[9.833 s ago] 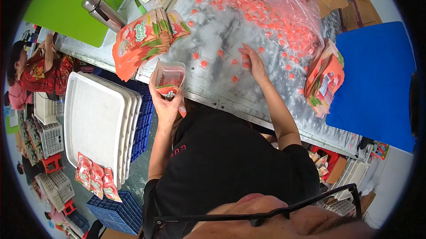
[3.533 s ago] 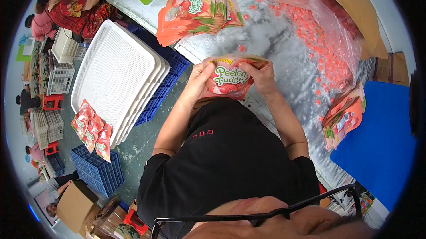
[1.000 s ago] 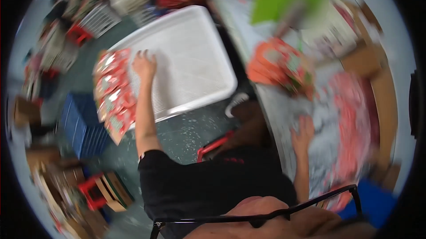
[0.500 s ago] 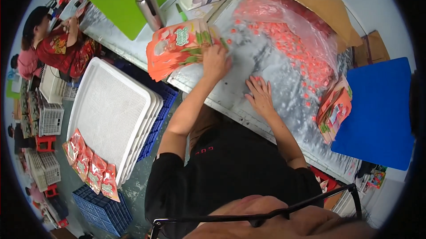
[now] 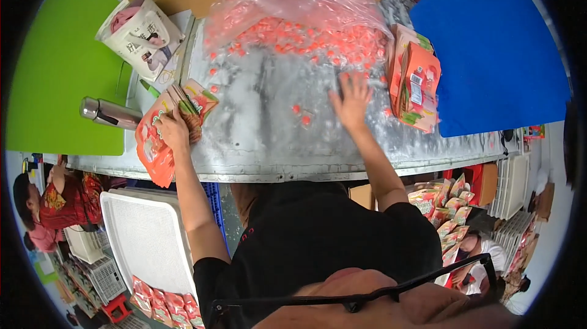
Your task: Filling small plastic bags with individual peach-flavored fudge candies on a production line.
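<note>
At the table's left, my left hand (image 5: 173, 130) lies on a stack of orange-red printed pouches (image 5: 158, 157), its fingers curled against the top one. How many pouches it grips is hidden. My right hand (image 5: 353, 104) is flat over the grey table with fingers spread, holding nothing. Its fingertips reach the near edge of a heap of small red pieces in clear wrappers (image 5: 287, 40), which spills from a large clear plastic bag (image 5: 293, 0). Two loose red pieces (image 5: 306, 120) lie on the table between my hands.
More pouches (image 5: 417, 84) lean by a blue panel (image 5: 489, 54) at right. A steel flask (image 5: 110, 113) and a white tote bag (image 5: 140, 39) stand at left beside a green panel (image 5: 61, 72). White trays (image 5: 143, 231) are below the table's left edge. Other people work beyond.
The view has swung to the right, squaring up the table. My right hand has reached forward from the near table edge to the red heap. My left hand stays at the pouch stack.
</note>
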The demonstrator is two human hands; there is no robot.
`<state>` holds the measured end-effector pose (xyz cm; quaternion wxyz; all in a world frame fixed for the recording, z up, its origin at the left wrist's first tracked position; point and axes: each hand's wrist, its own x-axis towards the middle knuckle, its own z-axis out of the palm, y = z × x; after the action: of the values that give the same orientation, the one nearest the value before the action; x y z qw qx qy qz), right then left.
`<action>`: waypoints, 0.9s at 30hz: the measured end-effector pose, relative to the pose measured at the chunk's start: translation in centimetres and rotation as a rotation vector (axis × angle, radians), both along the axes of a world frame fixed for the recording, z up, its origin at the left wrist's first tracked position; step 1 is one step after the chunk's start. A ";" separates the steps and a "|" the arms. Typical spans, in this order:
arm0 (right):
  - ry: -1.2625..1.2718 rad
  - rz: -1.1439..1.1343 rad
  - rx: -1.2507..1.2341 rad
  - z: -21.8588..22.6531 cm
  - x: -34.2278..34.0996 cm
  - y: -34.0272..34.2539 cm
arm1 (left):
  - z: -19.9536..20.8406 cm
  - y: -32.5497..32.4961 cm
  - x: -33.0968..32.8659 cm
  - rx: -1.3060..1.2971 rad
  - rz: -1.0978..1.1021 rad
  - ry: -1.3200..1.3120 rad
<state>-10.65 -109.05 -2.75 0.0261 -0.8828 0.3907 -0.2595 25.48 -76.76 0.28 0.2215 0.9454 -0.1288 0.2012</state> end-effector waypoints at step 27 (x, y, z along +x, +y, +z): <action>-0.301 0.116 0.098 2.2 -2.7 1.1 | 8.1 0.0 -10.6 0.081 -0.447 -0.237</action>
<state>-13.33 -107.93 -0.55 0.1422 -0.8528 0.3426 -0.3677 14.91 -76.78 8.33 0.2061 0.8714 -0.3677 0.2512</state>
